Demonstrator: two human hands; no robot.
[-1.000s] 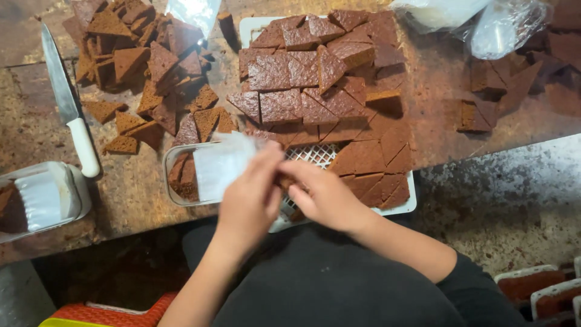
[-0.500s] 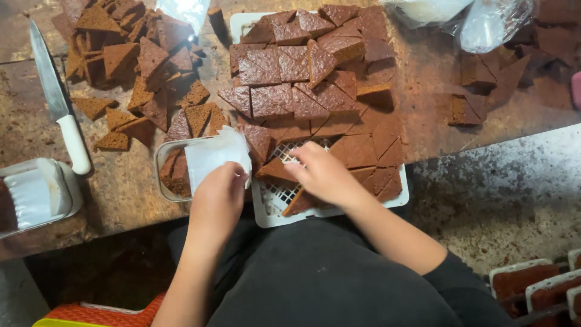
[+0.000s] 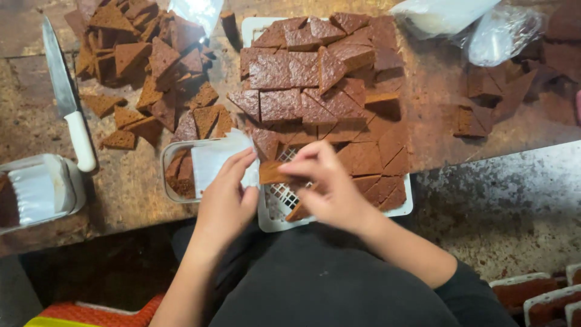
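My right hand pinches a brown cake piece lifted off the white perforated tray, which is stacked with several square and triangular brown cake slices. My left hand rests on a white paper sheet standing in a small clear plastic container that holds a few cake pieces. The two hands almost touch over the tray's front left corner.
A heap of triangular cake offcuts lies at the upper left beside a white-handled knife. A closed clear container sits at the left edge. Clear plastic bags and more dark pieces lie at the right. Filled containers stand lower right.
My right hand has picked a cake piece from the tray and brought it toward the container. My left hand has slid right along the paper sheet.
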